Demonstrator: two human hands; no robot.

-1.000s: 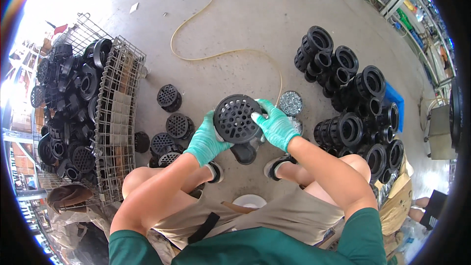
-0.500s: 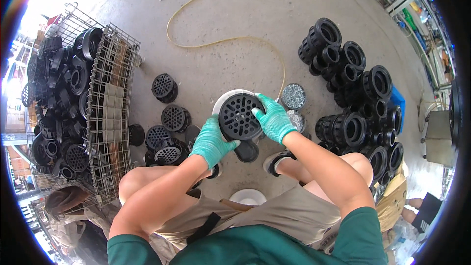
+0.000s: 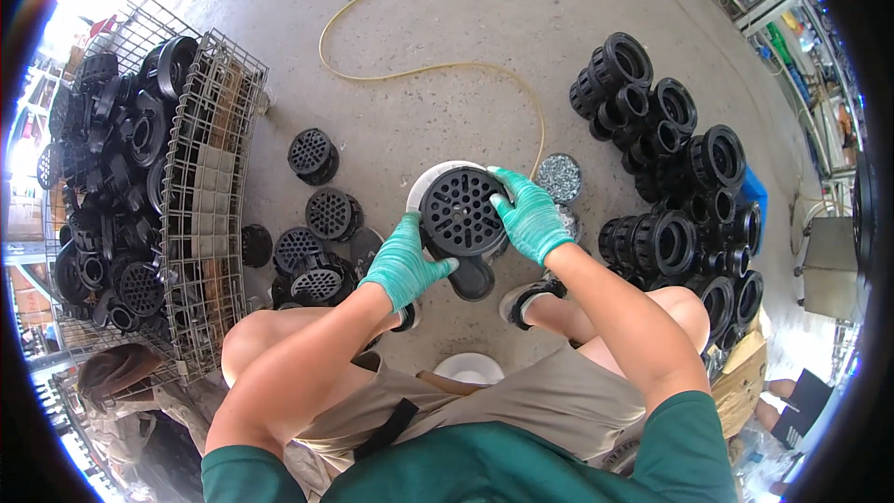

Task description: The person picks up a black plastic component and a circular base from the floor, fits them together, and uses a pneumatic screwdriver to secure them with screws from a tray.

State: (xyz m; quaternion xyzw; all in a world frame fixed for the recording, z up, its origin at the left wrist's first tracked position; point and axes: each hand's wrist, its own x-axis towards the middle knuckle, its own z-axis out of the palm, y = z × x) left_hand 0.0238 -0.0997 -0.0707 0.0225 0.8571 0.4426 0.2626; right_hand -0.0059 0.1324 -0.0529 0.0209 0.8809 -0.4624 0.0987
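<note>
Holds black grated fitting [image 3: 463,211] between left hand [image 3: 405,265] and right hand [image 3: 533,222], partly blocking white disc [image 3: 417,188]; has wire basket [image 3: 209,102] at nine o'clock, black couplings [image 3: 700,163] at three, hose [image 3: 466,64] at twelve.

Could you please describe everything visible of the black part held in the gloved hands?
The black part looks like plastic: a round face pierced by many holes, some slot-like, with a rounded lobe on its near side. Its perforated face points upward. The left hand and right hand grip opposite sides. A white rim shows behind it; contact there is unclear.
</note>
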